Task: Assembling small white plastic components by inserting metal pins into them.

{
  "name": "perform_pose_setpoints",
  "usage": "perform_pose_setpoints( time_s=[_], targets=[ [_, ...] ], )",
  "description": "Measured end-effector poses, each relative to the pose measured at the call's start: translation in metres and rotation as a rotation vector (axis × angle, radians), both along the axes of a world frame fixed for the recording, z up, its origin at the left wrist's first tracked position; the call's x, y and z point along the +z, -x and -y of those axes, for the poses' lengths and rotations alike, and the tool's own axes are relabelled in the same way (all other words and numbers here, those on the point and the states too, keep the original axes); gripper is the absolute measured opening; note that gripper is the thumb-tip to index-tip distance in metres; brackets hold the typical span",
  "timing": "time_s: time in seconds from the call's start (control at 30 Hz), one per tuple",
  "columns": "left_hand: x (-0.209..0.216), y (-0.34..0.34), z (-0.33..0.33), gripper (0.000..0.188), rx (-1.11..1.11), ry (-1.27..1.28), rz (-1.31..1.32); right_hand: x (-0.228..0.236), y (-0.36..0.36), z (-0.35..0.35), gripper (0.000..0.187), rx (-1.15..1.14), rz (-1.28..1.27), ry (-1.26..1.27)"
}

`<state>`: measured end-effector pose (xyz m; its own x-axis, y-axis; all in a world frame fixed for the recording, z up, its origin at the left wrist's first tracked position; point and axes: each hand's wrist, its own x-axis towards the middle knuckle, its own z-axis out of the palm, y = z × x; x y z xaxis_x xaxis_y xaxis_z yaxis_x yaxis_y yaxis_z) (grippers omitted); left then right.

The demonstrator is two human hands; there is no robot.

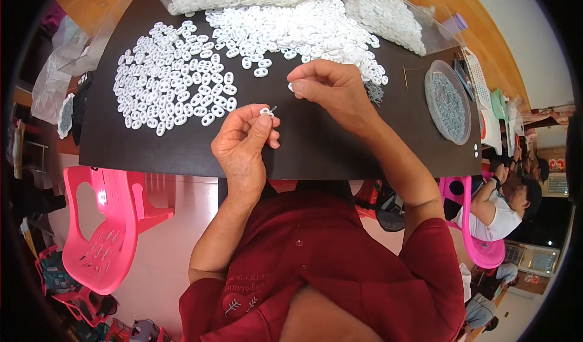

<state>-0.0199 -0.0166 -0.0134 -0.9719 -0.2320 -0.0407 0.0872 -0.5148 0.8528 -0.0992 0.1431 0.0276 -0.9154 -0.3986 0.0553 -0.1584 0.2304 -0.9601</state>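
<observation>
White pieces (265,111) looked light, stiff (plastic, we guessed), best held by their rims; our left hand (243,145) pinched one with a screw (274,108), our right hand (333,92) another, mostly hidden.

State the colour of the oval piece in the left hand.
White; the oval piece shows best in the head view.

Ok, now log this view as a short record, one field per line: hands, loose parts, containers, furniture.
Left hand: pinches a white two-holed piece with a screw-like part sticking out
Right hand: pinches a small white piece, mostly hidden
Loose parts: spread pieces at left; denser heap beyond the hands
Containers: two clear bins of white pieces; round tub of small grey parts, right
Furniture: dark table; pink chair at left
</observation>
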Motion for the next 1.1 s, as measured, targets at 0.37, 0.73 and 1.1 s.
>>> perform_pose_setpoints(
  time_s=[0.37, 0.73, 1.1],
  targets=[
    [0.01, -0.003, 0.0, 0.013, 0.028, -0.01, 0.014, 0.001, -0.019, 0.005, 0.015, 0.048, 0.19, 0.117],
    [0.017, -0.012, 0.003, 0.014, -0.055, 0.084, 0.072, -0.001, -0.021, 0.01, 0.017, 0.04, 0.182, 0.125],
    [0.019, -0.012, 0.0, 0.027, -0.043, 0.101, 0.046, -0.003, -0.021, 0.019, 0.015, 0.038, 0.114, 0.092]
  ],
)
